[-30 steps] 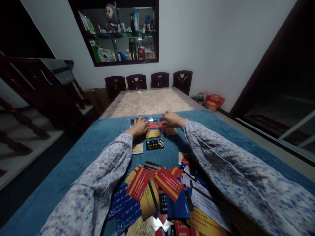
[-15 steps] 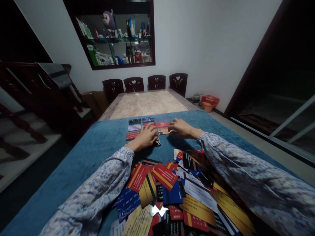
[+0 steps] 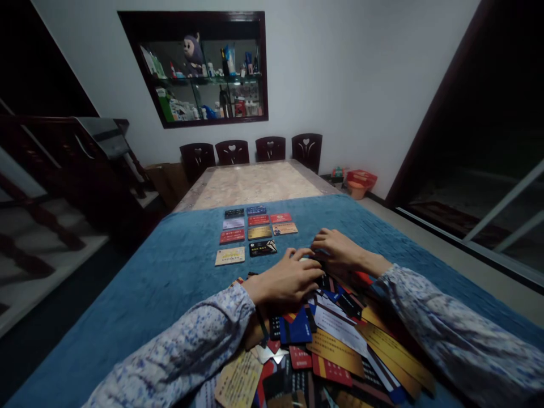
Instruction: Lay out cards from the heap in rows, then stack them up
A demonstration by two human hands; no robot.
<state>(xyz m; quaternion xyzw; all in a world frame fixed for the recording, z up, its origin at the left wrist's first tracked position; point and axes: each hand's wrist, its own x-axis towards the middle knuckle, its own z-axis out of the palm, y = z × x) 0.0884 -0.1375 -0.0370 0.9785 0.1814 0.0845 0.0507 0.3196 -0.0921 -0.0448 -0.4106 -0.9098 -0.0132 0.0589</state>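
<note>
A loose pile of many coloured cards (image 3: 335,345) lies on the blue cloth (image 3: 170,283) in front of me. Both my hands rest on the far edge of this pile, fingertips nearly touching. My left hand (image 3: 289,277) is palm down with its fingers bent together over the cards. My right hand (image 3: 340,252) is curled, its fingertips pressed down on the cards. What either hand grips is hidden. Beyond them, several cards lie in neat rows (image 3: 255,229); nearest are a black card (image 3: 262,247) and a beige card (image 3: 230,256).
The cloth covers the near part of a long marble-topped table (image 3: 255,184). Dark chairs (image 3: 250,150) stand at its far end under a glass wall cabinet (image 3: 204,68). A staircase (image 3: 51,187) is on the left, and a red basket (image 3: 361,180) sits by the wall.
Both hands have drawn back from the rows of cards to the far edge of the pile. The laid-out rows are now uncovered.
</note>
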